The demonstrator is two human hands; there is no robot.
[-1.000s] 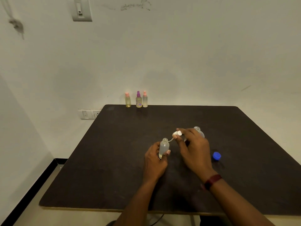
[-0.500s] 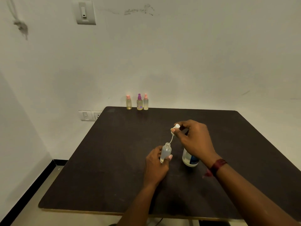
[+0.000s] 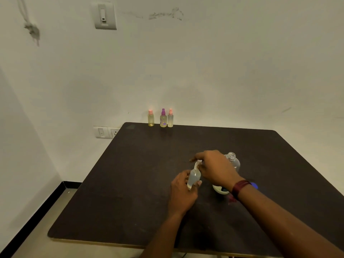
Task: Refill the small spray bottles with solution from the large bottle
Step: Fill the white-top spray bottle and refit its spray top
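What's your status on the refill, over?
Left hand grips small spray bottle. Right hand pinches white spray cap at its neck. Large bottle uncapped, close behind right hand.

1 wide head cam, faces fwd & down across table (image 3: 130,183) toward wall (image 3: 223,71).

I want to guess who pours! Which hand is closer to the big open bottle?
Right. The right hand is just in front of the large bottle, pinching the spray cap; the left hand is farther to its left, holding the small spray bottle.
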